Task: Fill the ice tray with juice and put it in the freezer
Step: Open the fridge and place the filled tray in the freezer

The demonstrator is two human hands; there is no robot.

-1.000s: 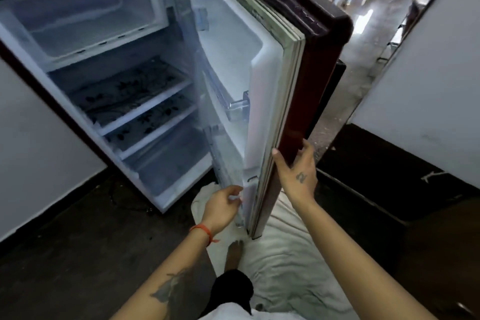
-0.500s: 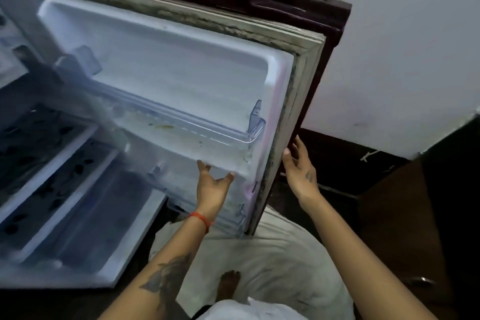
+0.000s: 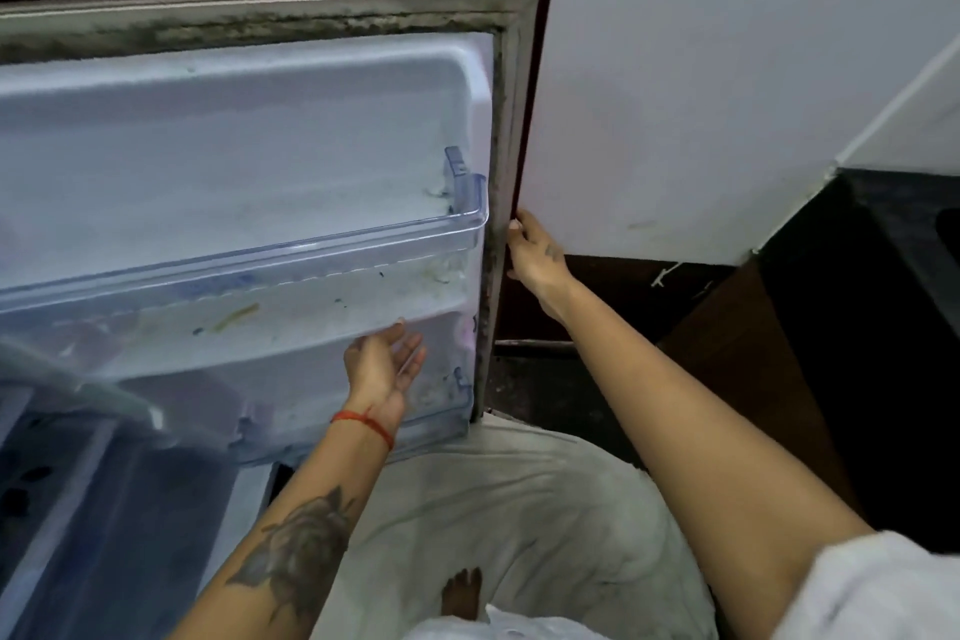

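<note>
The open fridge door (image 3: 234, 161) fills the view with its white inner side towards me. A clear door shelf (image 3: 311, 260) runs across it and holds nothing. My left hand (image 3: 384, 364) is open, palm up, just under that shelf, close to the lower door liner. My right hand (image 3: 532, 252) has its fingers curled round the door's outer edge, by the stained gasket (image 3: 500, 161). No ice tray or juice is in view, and the freezer compartment is out of frame.
The fridge's inner shelves (image 3: 78, 509) show at the lower left. A white cloth (image 3: 519, 509) lies on the floor under my foot (image 3: 460, 592). A white wall (image 3: 727, 94) and a dark cabinet (image 3: 883, 327) stand close on the right.
My view has swung right and closer to the door. My right hand rose and took hold of the door's edge. My left hand moved right and turned palm up under the shelf.
</note>
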